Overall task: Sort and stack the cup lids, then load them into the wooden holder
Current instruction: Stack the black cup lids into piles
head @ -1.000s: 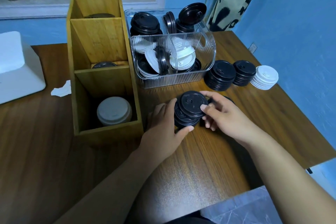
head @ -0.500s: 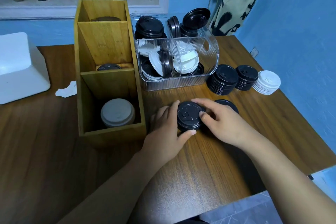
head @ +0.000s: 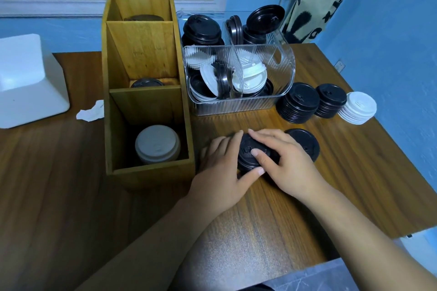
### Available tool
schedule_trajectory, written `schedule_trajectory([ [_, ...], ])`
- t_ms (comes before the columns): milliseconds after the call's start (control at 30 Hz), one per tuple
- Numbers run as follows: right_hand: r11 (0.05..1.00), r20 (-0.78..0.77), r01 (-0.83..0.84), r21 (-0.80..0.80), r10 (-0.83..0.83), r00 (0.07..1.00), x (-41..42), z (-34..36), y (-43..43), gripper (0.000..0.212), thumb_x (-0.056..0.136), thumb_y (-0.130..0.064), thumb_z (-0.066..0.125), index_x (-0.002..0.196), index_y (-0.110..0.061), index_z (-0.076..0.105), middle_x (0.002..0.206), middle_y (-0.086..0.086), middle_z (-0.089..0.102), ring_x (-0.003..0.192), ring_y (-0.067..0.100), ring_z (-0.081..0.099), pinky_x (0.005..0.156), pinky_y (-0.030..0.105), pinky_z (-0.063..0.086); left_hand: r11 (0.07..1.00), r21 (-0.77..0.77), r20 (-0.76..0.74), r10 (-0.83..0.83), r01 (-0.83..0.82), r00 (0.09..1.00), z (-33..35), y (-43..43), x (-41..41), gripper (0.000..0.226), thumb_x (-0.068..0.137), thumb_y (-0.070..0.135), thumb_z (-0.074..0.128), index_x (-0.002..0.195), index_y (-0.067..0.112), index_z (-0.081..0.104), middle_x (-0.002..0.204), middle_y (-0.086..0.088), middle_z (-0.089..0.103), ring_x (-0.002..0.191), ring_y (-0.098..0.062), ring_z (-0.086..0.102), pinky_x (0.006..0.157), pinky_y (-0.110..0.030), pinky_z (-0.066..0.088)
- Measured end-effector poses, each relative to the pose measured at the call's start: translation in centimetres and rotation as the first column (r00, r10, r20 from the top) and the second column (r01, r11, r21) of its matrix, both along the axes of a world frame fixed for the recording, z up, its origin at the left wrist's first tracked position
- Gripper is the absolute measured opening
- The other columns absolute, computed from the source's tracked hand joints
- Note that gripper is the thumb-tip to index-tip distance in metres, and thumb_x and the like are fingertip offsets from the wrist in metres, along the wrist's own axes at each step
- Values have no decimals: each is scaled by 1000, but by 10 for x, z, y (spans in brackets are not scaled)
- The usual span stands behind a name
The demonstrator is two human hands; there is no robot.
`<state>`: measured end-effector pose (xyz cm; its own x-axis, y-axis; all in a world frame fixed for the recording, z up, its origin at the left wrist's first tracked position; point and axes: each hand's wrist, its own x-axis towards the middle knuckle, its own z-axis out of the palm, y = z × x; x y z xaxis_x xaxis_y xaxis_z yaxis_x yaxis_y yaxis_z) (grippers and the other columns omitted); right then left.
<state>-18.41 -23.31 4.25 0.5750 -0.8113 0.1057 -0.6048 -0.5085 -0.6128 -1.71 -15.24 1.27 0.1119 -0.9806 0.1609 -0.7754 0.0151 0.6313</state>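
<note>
Short stack of round black plastic cup lids [head: 248, 157] on wooden table [head: 331, 184], gripped between both hands: left hand [head: 220, 172] curled round its left side, right hand [head: 283, 160] over top and right.

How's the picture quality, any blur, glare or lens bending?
Head view: dim bluish light; wooden holder shadowed in its near compartment, greying its white lids; left hand and right hand on the black lid stack slightly soft; glints on clear bin; wide-angle edges stretched.
</note>
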Motion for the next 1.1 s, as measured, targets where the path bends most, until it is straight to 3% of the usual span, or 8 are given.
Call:
schedule_trajectory([
  [267, 993, -69, -39, -107, 32, 997, 1, 7, -11, 39, 100, -54, 46, 133, -40, 63, 134, -22, 61, 128, 2, 53, 102, 41, 51, 1000, 0, 34, 11, -11, 999, -2, -3, -1, 83, 88, 72, 43, 152, 21, 35, 147, 6, 47, 138, -15, 35, 111, -41, 32],
  [400, 972, 55, 0, -235, 13, 998, 27, 36, -36, 25, 103, -36, 55, 119, -26, 72, 117, -12, 69, 107, 8, 62, 94, 40, 52, 1000, -9, 58, 29, -29, 998, -2, -2, -3, 83, 89, 71, 45, 153, 20, 34, 148, 5, 46, 140, -17, 34, 114, -44, 32],
  [533, 937, 57, 49, -346, -31, 998, 73, 68, -62, 28, 97, -40, 61, 122, -29, 68, 107, -12, 68, 80, 4, 52, 81, 35, 52, 999, 9, 60, 34, -35, 998, -1, -2, -3, 85, 89, 73, 43, 155, 21, 30, 151, 5, 43, 143, -16, 31, 117, -44, 29],
  [667, 871, -272, 26, -490, -181, 945, 117, 86, -77, 41, 95, -54, 55, 127, -29, 60, 108, -2, 70, 98, 28, 66, 68, 36, 49, 999, 30, 66, 22, -24, 998, -1, -1, -1, 85, 90, 73, 44, 157, 23, 25, 152, 7, 40, 144, -14, 27, 119, -44, 26],
  [767, 873, -452, -23, -487, -230, 862, 139, 82, -80, 37, 96, -50, 54, 116, -19, 61, 100, 9, 68, 88, 36, 64, 61, 35, 38, 999, 35, 70, 20, -23, 997, -1, -1, 0, 84, 90, 73, 44, 156, 25, 24, 153, 8, 39, 145, -13, 26, 119, -44, 26],
  [867, 865, -390, 43, -499, -269, 881, 141, 80, -81, 29, 96, -36, 56, 118, -17, 58, 96, 11, 68, 81, 36, 61, 60, 35, 35, 999, 26, 76, 19, -21, 997, -1, -1, 0, 84, 90, 74, 42, 156, 25, 24, 152, 9, 39, 144, -13, 26, 118, -42, 26],
  [1000, 861, -220, 115, -495, -253, 942, 132, 93, -78, 42, 93, -34, 59, 132, -21, 52, 103, 8, 68, 92, 38, 65, 63, 36, 43, 1000, 12, 91, 27, -28, 996, -2, -1, 0, 84, 90, 75, 42, 156, 24, 25, 151, 8, 41, 144, -14, 28, 117, -41, 27],
  [1100, 848, -62, 158, -505, -218, 974, 111, 107, -70, 46, 91, -38, 62, 135, -27, 53, 113, 0, 70, 102, 30, 66, 78, 42, 54, 999, 18, 90, 30, -32, 996, -2, -1, 0, 85, 90, 75, 42, 156, 24, 26, 151, 9, 41, 143, -13, 29, 117, -40, 27],
])
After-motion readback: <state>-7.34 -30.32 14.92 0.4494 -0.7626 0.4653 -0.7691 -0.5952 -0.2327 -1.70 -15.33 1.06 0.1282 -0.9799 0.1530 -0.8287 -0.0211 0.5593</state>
